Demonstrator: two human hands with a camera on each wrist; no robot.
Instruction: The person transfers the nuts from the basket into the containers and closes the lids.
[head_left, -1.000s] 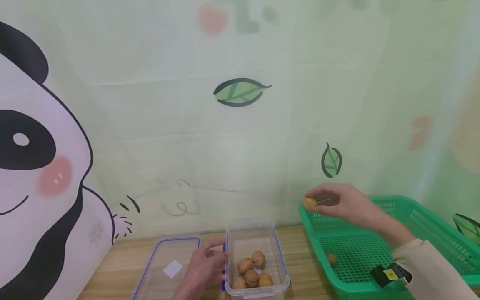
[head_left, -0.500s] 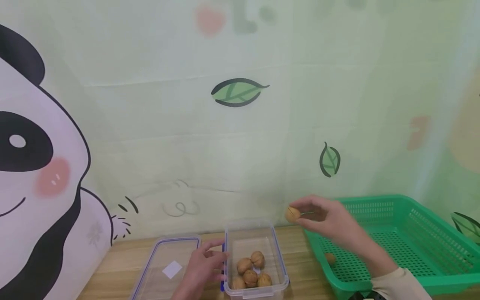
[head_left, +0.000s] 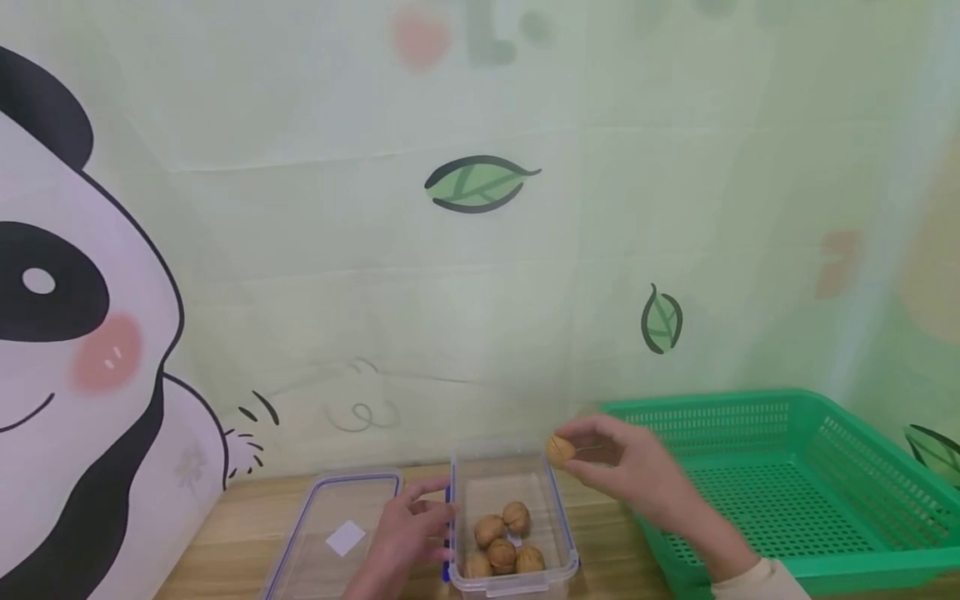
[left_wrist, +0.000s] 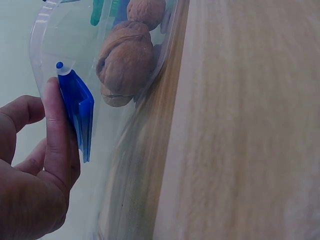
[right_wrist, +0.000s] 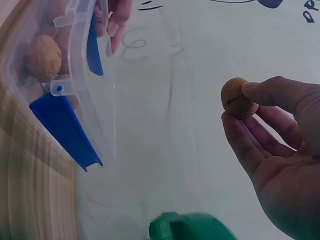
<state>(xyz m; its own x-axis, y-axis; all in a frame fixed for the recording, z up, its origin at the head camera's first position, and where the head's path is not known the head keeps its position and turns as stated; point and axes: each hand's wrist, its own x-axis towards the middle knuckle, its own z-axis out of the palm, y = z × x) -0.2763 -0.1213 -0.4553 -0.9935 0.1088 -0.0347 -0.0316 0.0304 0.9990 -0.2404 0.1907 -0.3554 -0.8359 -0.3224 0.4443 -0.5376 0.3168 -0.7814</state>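
Observation:
My right hand (head_left: 637, 479) pinches a walnut (head_left: 560, 451) between thumb and fingertips, above the right edge of a clear plastic box (head_left: 498, 483). In the right wrist view the walnut (right_wrist: 239, 98) shows a dark seam. Several walnuts (head_left: 501, 554) lie toward the near end inside the box. My left hand (head_left: 405, 533) rests against the box's left side, its fingers extended. A blue side latch (left_wrist: 80, 112) hangs down beside these fingers in the left wrist view. Another blue latch (right_wrist: 67, 130) hangs on the side facing my right wrist camera.
A clear lid (head_left: 348, 500) with a blue seal and a white square label lies on the wooden table (head_left: 217, 533), left of the box. To the right stands a green perforated basket (head_left: 780, 500), partly behind my right arm. A printed cloth (head_left: 480, 333) hangs behind.
My right hand has carried the walnut left and down, from over the green basket to the box's right edge. My left hand stays in place.

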